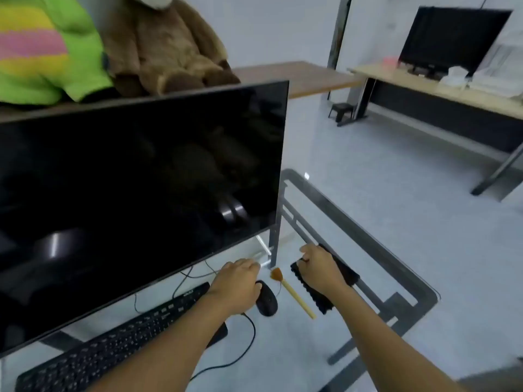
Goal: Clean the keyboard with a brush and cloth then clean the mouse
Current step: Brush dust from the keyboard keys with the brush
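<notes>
A black keyboard lies slanted on the glass desk below the monitor. To its right sits a black wired mouse. My left hand is palm down with loosely bent fingers, covering the mouse's left edge; I see no grip on anything. A brush with a pale wooden handle and brown bristles lies between my hands. My right hand rests on a black cloth near the desk's right edge, its fingers pinching the cloth's far end.
A large dark monitor stands just behind the keyboard. Cables run behind the mouse. The desk's right rim is close to the cloth. Plush toys sit on a shelf behind; another desk with a monitor stands across the room.
</notes>
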A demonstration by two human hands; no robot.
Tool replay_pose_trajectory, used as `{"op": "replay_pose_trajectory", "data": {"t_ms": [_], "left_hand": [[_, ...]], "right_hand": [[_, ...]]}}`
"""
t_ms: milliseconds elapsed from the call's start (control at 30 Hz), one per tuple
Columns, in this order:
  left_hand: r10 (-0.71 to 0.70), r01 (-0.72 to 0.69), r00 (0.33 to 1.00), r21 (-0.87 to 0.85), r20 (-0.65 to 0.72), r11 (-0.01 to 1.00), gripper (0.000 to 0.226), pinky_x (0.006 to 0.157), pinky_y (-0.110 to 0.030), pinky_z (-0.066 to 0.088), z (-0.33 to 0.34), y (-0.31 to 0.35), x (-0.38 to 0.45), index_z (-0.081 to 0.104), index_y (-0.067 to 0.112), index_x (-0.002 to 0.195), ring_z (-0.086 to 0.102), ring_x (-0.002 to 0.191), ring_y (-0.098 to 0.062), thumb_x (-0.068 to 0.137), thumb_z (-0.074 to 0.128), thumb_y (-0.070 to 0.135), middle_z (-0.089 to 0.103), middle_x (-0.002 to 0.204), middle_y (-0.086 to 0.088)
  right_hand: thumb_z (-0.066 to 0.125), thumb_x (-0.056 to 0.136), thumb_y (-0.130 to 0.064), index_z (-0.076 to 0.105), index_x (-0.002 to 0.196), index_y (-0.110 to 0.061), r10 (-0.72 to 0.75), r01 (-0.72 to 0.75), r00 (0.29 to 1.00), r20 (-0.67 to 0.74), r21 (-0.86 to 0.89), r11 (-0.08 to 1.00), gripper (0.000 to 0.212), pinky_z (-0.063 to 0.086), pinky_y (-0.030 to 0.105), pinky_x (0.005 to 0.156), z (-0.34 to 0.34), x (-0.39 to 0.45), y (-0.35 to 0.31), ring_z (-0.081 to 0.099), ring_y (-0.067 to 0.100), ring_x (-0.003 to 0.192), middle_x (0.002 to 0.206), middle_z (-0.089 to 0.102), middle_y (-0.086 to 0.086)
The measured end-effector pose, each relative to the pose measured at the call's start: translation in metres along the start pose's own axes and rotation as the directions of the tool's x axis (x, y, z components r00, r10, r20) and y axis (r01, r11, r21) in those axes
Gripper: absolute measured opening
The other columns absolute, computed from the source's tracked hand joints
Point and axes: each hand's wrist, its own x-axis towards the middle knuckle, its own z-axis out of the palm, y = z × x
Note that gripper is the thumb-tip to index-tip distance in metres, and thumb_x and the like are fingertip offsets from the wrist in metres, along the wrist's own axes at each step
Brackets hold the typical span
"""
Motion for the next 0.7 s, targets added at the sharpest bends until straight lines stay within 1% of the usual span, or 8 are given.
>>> {"op": "replay_pose_trajectory", "data": {"t_ms": [33,67,133,233,400,533,633,700], "left_hand": [[0.005,-0.009,0.999,0.071,0.054,0.997,0.037,0.105,-0.035,0.032,0.014,0.001,0.002,0.046,0.015,0.127,0.042,0.123,-0.020,0.096,0.040,0.034,0.048,0.131,-0.002],[0.025,-0.035,0.996,0.117,0.084,0.992,0.042,0.108,-0.036,0.029,0.027,0.002,0.005,0.042,0.014,0.133,0.037,0.128,-0.020,0.097,0.040,0.036,0.044,0.137,-0.003],[0.021,-0.044,0.991,0.171,0.135,0.984,0.054,0.114,-0.040,0.020,0.052,0.003,0.004,0.029,0.012,0.145,0.023,0.140,-0.022,0.099,0.038,0.038,0.029,0.152,-0.005],[0.034,-0.059,0.990,0.184,0.136,0.981,0.059,0.117,-0.040,0.012,0.075,0.005,0.004,0.019,0.012,0.150,0.013,0.145,-0.022,0.100,0.035,0.039,0.017,0.158,-0.006],[0.019,-0.036,0.996,0.190,0.091,0.981,0.059,0.118,-0.038,0.012,0.091,0.007,0.003,0.019,0.012,0.149,0.016,0.145,-0.021,0.099,0.037,0.038,0.019,0.158,-0.006],[0.027,-0.036,0.998,0.163,0.055,0.986,0.058,0.118,-0.039,0.013,0.096,0.006,0.004,0.020,0.012,0.149,0.016,0.145,-0.021,0.099,0.037,0.038,0.021,0.157,-0.006],[0.040,-0.044,0.999,0.159,0.031,0.986,0.060,0.118,-0.039,0.011,0.093,0.001,0.001,0.017,0.012,0.150,0.012,0.146,-0.020,0.100,0.036,0.039,0.017,0.159,-0.005],[0.035,-0.033,0.999,0.132,-0.013,0.991,0.060,0.119,-0.038,0.011,0.088,-0.006,-0.003,0.018,0.012,0.150,0.012,0.147,-0.019,0.100,0.035,0.039,0.017,0.159,-0.005]], "right_hand": [[0.056,0.094,-0.016,0.057,0.091,-0.012,0.014,-0.013,1.000,0.027,-0.032,0.999,0.006,0.054,0.034,0.070,0.010,0.000,0.010,0.058,0.023,0.077,0.092,0.061,0.011],[0.056,0.094,-0.018,0.052,0.082,-0.014,0.035,-0.033,0.999,0.026,-0.062,0.998,0.013,0.050,0.034,0.062,0.018,-0.001,0.017,0.056,0.022,0.074,0.086,0.057,0.007],[0.059,0.093,-0.022,0.055,0.093,-0.013,0.107,-0.094,0.990,0.091,-0.140,0.986,0.010,0.040,0.027,0.060,0.036,-0.008,0.029,0.053,0.019,0.079,0.094,0.055,0.004],[0.060,0.093,-0.026,0.056,0.111,-0.011,0.138,-0.117,0.982,0.127,-0.163,0.980,0.023,0.041,0.026,0.067,0.058,-0.016,0.044,0.058,0.021,0.090,0.108,0.056,0.005],[0.060,0.091,-0.027,0.055,0.109,-0.013,0.196,-0.171,0.974,0.117,-0.192,0.966,0.023,0.051,0.033,0.076,0.077,-0.022,0.048,0.060,0.023,0.093,0.109,0.055,0.005],[0.053,0.095,-0.019,0.054,0.102,-0.010,0.191,-0.167,0.979,0.078,-0.243,0.956,0.012,0.050,0.031,0.070,0.082,-0.023,0.047,0.059,0.023,0.087,0.105,0.057,0.008],[0.048,0.098,-0.020,0.049,0.089,-0.012,0.221,-0.217,0.974,0.046,-0.079,0.973,0.012,0.039,0.025,0.054,0.073,-0.023,0.038,0.053,0.016,0.069,0.091,0.058,0.006],[0.049,0.099,-0.022,0.047,0.090,-0.015,0.191,-0.196,0.980,0.060,0.100,0.975,0.012,0.039,0.024,0.050,0.061,-0.024,0.026,0.051,0.014,0.061,0.080,0.058,0.005]]}}
